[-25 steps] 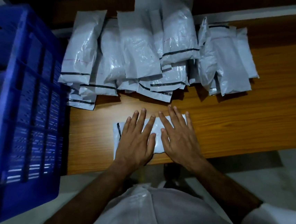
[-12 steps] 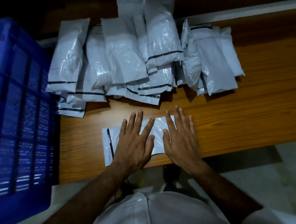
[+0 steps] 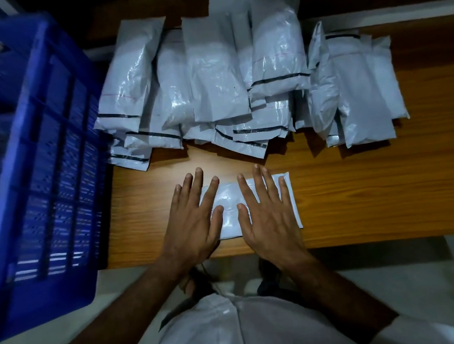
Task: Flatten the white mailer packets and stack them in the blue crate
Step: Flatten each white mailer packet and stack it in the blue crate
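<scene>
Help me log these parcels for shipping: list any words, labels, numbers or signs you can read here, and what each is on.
None readable.
Mailer packets: only black seal stripes and faint red lines, no print.
Packet under both hands: plain white.
Blue crate: no visible marking.
Wooden table: bare woodgrain.

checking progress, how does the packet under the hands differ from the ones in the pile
The packet lies alone near the table's front edge, crosswise; the pile sits further back, its packets overlapping and mostly lengthwise. The packet looks flat, pressed by the left hand and right hand; the pile's packets look puffy and untouched. Both are glossy white plastic, and neither is in the crate yet.
</scene>
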A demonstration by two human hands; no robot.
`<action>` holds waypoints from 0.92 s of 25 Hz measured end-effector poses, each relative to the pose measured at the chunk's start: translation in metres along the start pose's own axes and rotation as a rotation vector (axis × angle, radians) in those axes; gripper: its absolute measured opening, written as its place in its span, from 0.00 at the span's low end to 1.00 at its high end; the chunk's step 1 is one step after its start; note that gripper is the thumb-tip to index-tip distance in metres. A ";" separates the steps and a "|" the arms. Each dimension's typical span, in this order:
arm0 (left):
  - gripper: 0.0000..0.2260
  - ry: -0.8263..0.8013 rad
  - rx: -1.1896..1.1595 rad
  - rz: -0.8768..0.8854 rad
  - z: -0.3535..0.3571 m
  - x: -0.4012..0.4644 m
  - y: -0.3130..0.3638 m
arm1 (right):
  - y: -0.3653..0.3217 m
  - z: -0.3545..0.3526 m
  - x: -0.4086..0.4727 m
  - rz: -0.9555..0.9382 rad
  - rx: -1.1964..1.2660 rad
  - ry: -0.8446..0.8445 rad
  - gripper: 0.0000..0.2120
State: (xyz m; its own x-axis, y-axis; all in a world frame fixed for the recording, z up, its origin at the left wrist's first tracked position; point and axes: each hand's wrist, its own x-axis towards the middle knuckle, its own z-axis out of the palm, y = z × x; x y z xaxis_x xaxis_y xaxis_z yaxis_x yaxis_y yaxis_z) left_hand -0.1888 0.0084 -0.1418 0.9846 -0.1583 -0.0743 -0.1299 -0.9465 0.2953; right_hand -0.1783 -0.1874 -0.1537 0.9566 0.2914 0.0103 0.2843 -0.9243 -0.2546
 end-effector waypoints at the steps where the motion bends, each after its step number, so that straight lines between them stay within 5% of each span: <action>1: 0.28 0.003 -0.010 -0.002 -0.002 0.000 -0.001 | -0.001 -0.001 0.000 -0.005 0.000 -0.004 0.30; 6: 0.40 -0.144 0.046 0.208 -0.015 -0.020 -0.013 | 0.007 0.000 0.007 -0.036 0.111 -0.058 0.30; 9: 0.37 -0.202 0.139 0.267 -0.016 -0.023 -0.020 | 0.022 -0.012 -0.004 -0.099 0.283 -0.130 0.33; 13: 0.32 -0.116 0.183 0.304 -0.026 -0.014 -0.015 | 0.019 -0.026 -0.039 -0.216 0.076 -0.139 0.41; 16: 0.31 -0.064 0.136 0.361 -0.040 -0.018 -0.011 | -0.001 -0.018 -0.029 -0.106 -0.075 -0.040 0.45; 20: 0.49 -0.203 0.174 0.326 -0.072 -0.018 0.000 | -0.007 -0.030 -0.015 -0.103 -0.104 0.033 0.49; 23: 0.55 0.038 0.163 0.374 -0.101 -0.021 0.013 | -0.005 -0.055 -0.018 -0.185 -0.117 0.140 0.48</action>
State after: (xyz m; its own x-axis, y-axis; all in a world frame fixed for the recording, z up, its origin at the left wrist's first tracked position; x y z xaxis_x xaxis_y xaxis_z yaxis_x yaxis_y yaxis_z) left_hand -0.1987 0.0283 -0.0400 0.8689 -0.4929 0.0455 -0.4940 -0.8580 0.1408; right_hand -0.1935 -0.2017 -0.0998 0.8851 0.4284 0.1819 0.4527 -0.8832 -0.1229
